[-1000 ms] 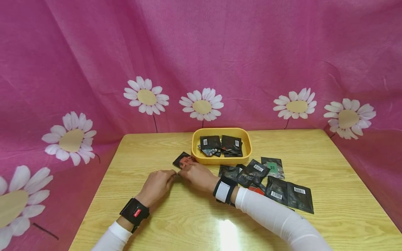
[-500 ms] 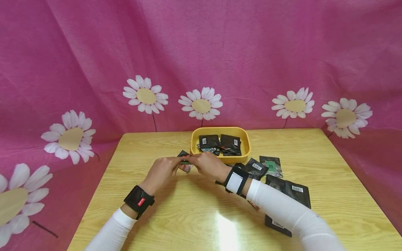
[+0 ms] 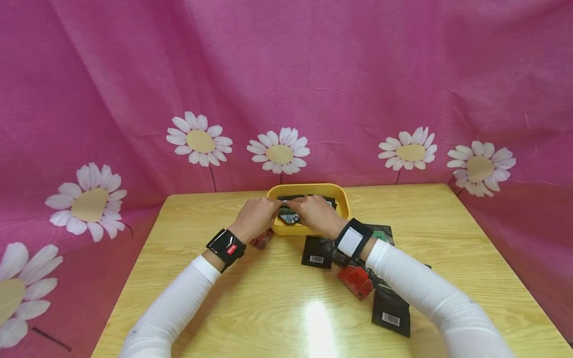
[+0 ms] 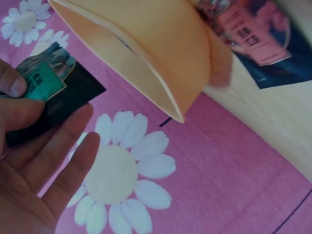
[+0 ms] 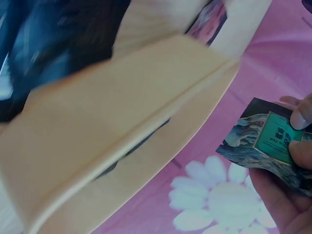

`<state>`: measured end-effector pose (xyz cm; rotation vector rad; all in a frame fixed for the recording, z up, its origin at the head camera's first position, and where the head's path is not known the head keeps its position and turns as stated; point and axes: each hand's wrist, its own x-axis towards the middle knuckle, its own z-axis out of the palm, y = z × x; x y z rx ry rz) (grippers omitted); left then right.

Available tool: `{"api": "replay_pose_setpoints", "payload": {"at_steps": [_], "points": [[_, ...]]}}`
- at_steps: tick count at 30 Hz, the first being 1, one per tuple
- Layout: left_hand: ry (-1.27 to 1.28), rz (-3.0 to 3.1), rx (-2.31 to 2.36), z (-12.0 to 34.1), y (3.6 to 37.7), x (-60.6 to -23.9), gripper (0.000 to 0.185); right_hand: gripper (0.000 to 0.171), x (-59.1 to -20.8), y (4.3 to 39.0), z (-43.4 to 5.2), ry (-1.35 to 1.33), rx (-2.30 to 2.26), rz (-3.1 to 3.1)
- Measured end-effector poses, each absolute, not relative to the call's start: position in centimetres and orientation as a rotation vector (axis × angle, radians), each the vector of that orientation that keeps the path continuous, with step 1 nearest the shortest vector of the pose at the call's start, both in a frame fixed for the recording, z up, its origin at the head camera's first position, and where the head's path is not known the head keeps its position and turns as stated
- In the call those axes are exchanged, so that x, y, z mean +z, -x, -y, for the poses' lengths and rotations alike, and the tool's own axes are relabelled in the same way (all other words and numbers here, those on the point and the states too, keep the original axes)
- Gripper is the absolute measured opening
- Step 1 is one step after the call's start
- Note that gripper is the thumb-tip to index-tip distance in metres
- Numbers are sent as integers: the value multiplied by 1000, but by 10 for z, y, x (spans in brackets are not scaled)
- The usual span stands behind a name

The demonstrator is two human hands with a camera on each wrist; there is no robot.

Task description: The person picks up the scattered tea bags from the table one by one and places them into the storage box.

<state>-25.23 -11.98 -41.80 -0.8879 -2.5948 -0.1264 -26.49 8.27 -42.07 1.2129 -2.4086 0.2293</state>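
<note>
Both hands — left hand (image 3: 256, 217), right hand (image 3: 317, 215) — fingers pinched on 1 dark sachet (image 3: 288, 216) above the yellow tray (image 3: 342, 198).

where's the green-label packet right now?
Head view: the green-label packet is held between the left hand and right hand, just over the near rim of the yellow tray at table centre.
</note>
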Motion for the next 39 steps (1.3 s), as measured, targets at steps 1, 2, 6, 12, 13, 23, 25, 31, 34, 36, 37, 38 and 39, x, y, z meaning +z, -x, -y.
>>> {"api": "replay_pose_setpoints", "payload": {"at_steps": [1, 2, 6, 12, 13, 23, 25, 31, 34, 36, 37, 38, 39], "points": [[897, 2580, -129, 118, 258, -418, 9, 33, -421, 269, -84, -1197, 228, 2401], [901, 2563, -122, 117, 263, -419, 10, 32, -421, 273, -85, -1179, 227, 2397], [875, 2520, -106, 113, 284, -424, 18, 34, -424, 290, -88, -1097, 227, 2412], [821, 2540, -108, 106, 305, -441, 18, 41, -439, 312, -89, -1040, 175, 2485], [818, 2553, -119, 105, 308, -445, 20, 40, -443, 314, -89, -1036, 164, 2489], [779, 2632, -94, 103, 323, -472, 28, 35, -472, 331, -87, -1041, 151, 2498], [782, 2644, -98, 104, 326, -476, 26, 36, -476, 332, -87, -1058, 143, 2511], [831, 2744, -49, 106, 331, -484, 26, 38, -485, 329, -85, -1091, 143, 2634], [848, 2825, -13, 107, 334, -481, 33, 42, -485, 328, -83, -1065, 135, 2735], [844, 2887, -11, 107, 335, -479, 39, 48, -484, 328, -83, -1052, 125, 2800], [842, 2919, -22, 108, 336, -478, 41, 51, -484, 329, -83, -1047, 121, 2831], [841, 2947, -32, 109, 337, -478, 43, 54, -484, 329, -83, -1049, 110, 2862], [842, 2971, -41, 109, 337, -478, 45, 56, -484, 330, -84, -1047, 106, 2889]]}}
